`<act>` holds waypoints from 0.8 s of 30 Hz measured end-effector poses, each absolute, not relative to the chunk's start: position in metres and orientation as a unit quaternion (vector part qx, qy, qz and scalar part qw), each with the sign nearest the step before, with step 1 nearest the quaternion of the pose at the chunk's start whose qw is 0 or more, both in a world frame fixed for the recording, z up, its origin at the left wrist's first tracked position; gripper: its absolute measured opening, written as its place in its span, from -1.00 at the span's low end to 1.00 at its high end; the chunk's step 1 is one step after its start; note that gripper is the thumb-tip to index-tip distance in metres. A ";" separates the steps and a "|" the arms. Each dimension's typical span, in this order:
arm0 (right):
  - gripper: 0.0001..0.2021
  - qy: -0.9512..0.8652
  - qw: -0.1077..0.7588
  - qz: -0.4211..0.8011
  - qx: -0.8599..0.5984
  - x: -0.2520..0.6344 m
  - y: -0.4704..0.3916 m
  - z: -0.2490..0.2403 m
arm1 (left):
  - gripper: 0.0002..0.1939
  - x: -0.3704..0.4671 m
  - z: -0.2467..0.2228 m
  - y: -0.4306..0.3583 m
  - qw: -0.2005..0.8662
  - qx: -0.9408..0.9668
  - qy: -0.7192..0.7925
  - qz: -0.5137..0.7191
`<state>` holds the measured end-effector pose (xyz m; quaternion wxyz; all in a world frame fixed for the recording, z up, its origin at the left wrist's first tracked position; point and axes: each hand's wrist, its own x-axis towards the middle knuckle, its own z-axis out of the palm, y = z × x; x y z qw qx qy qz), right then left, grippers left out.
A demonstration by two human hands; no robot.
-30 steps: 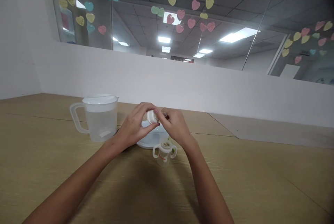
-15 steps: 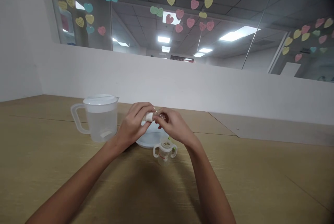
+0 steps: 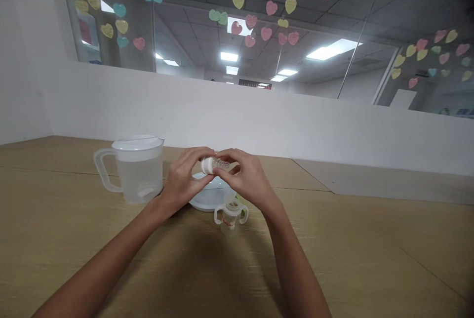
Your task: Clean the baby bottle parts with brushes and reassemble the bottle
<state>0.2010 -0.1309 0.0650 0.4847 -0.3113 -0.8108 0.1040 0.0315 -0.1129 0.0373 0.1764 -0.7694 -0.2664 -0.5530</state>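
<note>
Above a pale blue-white bowl [image 3: 209, 200], my left hand [image 3: 184, 175] grips the white ring of a bottle top [image 3: 208, 165] between thumb and fingers. The top lies sideways, its clear ribbed part pointing right. My right hand [image 3: 246, 175] pinches the same piece where the ring meets the clear part. Just below my hands, a small clear bottle [image 3: 230, 220] with two side handles and red print stands upright and open on the table. Part of something yellow-green shows behind it.
A translucent pitcher [image 3: 141, 175] with a white lid and a handle on its left stands left of my hands on the wooden table [image 3: 363, 254]. Behind the table is a white wall [image 3: 237, 115] below a window with heart-shaped notes.
My right fingers have spread and shifted along the bottle top, so more of its clear ribbed part shows. The whole view has shifted slightly.
</note>
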 end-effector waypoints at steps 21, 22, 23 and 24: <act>-0.87 -0.857 0.259 0.071 -0.441 0.237 -0.110 0.061 | -0.27 0.040 0.016 -0.102 -0.179 -0.888 -0.358 -0.228; -0.84 -0.856 0.242 0.078 -0.450 0.236 -0.108 0.059 | -0.30 0.042 0.012 -0.100 -0.181 -0.889 -0.358 -0.221; -0.82 -0.858 0.222 0.085 -0.456 0.235 -0.106 0.057 | -0.33 0.045 0.007 -0.099 -0.179 -0.889 -0.361 -0.217; -0.81 -0.860 0.202 0.091 -0.459 0.234 -0.105 0.056 | -0.35 0.047 0.002 -0.097 -0.177 -0.888 -0.367 -0.214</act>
